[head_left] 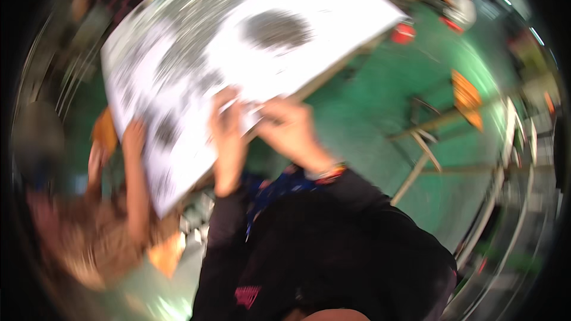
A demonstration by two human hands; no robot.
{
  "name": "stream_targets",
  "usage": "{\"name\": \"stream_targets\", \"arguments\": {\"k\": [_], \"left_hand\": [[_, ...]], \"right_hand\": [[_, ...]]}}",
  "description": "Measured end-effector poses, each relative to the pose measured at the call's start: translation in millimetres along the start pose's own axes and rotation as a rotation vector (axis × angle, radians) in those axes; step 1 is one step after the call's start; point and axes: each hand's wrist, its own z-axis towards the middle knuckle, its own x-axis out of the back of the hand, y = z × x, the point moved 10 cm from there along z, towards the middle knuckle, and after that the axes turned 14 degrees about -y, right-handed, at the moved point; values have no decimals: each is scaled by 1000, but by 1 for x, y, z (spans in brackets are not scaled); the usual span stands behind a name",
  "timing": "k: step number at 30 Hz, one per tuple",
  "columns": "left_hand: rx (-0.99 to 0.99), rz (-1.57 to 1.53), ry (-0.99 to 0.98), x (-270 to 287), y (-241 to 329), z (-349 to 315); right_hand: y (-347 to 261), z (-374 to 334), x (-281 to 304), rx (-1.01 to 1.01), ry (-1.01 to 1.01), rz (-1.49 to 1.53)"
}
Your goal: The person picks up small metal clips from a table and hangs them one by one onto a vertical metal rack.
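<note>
"Left hand [228,139] and right hand [292,129] were close together, curled. Holding something?"

"Too blurry, I couldn't tell. They were at the white tabletop's [348,12] edge, with a dark patch [276,30] at twelve o'clock."

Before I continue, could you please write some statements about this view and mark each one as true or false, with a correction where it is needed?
1. The left hand and the right hand are close together at the near edge of the white tabletop. True.
2. Everything underfoot is red. False: the floor is green.
3. A co-worker's hand is at the left edge of the tabletop. True.
4. The person is dressed in white. False: the top is black.
5. A colourful band is on the right wrist. True.
6. The tabletop is plain all over. False: blurred dark patches show on it.
</note>
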Motion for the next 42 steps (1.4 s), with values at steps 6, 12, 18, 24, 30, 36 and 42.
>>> {"name": "stream_targets", "arguments": {"k": [6,12,18,24,30,36,42], "left_hand": [[-185,-82,-55,-13,58,14],[-424,-116,-263,-59,145,26],[-304,-271,-290,-84,138,30],[-100,-184,-537,-103,66,31],[132,-67,-800,-118,-35,10],[566,72,-1142,-113,-188,-43],[650,68,-1062,-88,-209,-59]], "right_hand": [[-73,3,41,366,282,-130],[-131,-28,109,589,504,-177],[-165,-61,204,380,561,-40],[-210,-114,311,361,743,-118],[-261,-174,398,355,959,-426],[-335,-228,498,498,1081,-619],[-399,-242,578,540,1225,-757]]}}
